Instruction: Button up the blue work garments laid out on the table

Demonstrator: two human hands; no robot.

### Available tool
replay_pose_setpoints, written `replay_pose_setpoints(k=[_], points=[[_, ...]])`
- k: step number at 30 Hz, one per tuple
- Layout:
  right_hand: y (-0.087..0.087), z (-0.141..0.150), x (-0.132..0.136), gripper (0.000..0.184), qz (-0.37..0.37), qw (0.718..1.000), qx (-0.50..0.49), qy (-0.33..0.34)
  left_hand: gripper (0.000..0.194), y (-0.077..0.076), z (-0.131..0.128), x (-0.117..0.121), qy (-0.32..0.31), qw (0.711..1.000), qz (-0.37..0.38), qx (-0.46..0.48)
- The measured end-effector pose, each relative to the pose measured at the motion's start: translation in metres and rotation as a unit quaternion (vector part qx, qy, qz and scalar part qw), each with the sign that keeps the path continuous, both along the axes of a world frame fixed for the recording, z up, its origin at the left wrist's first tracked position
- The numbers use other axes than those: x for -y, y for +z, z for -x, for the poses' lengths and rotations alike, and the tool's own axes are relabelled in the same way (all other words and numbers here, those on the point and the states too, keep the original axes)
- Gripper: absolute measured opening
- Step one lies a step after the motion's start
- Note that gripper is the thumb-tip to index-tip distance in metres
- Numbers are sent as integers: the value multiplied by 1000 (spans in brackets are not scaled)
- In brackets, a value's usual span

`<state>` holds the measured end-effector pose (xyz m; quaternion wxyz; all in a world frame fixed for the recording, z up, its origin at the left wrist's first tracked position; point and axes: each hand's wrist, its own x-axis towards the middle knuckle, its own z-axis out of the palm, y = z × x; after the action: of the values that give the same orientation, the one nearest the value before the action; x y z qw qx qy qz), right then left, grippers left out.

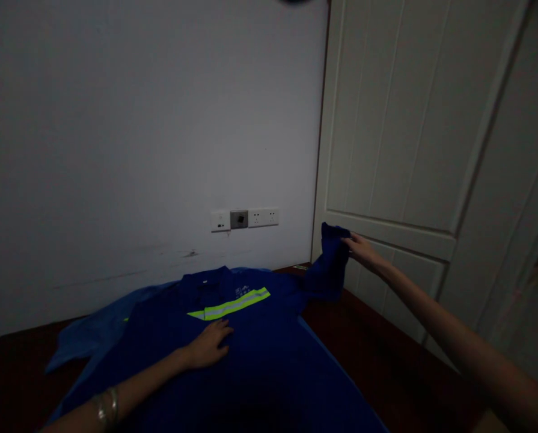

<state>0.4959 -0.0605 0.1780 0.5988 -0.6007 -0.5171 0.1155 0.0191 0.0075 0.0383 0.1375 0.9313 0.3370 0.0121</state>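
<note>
A dark blue work shirt lies spread out, with a yellow-green reflective stripe across its chest, a collar at the far end and small white print above the stripe. My left hand rests on the shirt's front just below the stripe, fingers apart. Off to the right, my right hand pinches the cuff end of one sleeve and holds it raised. A lighter blue garment shows beneath the shirt on the left and along its right edge.
Behind the shirt stands a white wall with a row of sockets. White panelled doors rise on the right. The dark reddish-brown surface shows around the clothes. The light is dim.
</note>
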Motion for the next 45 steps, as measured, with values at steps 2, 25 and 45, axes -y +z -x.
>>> replay_pose_setpoints(k=[2,25,45], points=[[9,26,13,26,8,997,-44,68,51,22,-10,1,2,997,5,81],[-30,227,121,28,33,911,281,299,35,124,-48,76,193,856,342,336],[-21,246,144,47,44,914,305,263,19,142,-45,90,170,779,398,454]])
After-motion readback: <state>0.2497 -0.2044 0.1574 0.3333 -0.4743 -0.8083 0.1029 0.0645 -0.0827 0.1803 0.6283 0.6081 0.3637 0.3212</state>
